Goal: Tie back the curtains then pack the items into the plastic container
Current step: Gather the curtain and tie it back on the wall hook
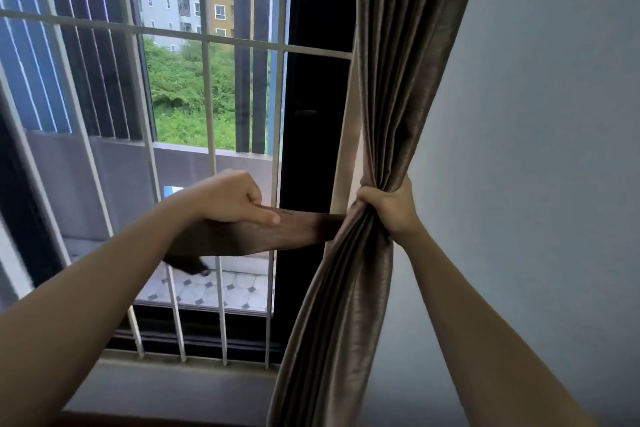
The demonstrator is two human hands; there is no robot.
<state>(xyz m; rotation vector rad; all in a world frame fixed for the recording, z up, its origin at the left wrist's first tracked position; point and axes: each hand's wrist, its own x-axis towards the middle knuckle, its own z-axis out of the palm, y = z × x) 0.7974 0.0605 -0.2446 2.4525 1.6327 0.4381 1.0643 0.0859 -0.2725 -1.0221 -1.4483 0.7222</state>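
The right hand (388,206) has its grip clenched around the curtain (391,80), bunching the brown folds into a narrow waist beside the grey wall (536,149). Above the fist the cloth fans upward; below it the folds hang down past the window sill (173,381).

The left hand (230,198) has its grip closed on a tie-back (277,229), a flat band of the same brown cloth. The band runs level from that fist to the gathered curtain, its far end hidden behind the folds; a loose dark end droops under the left wrist.

White window bars (207,114) stand behind both hands, and beyond them are a tiled balcony floor (221,288), green bushes and apartment blocks. No writing or label can be read anywhere.
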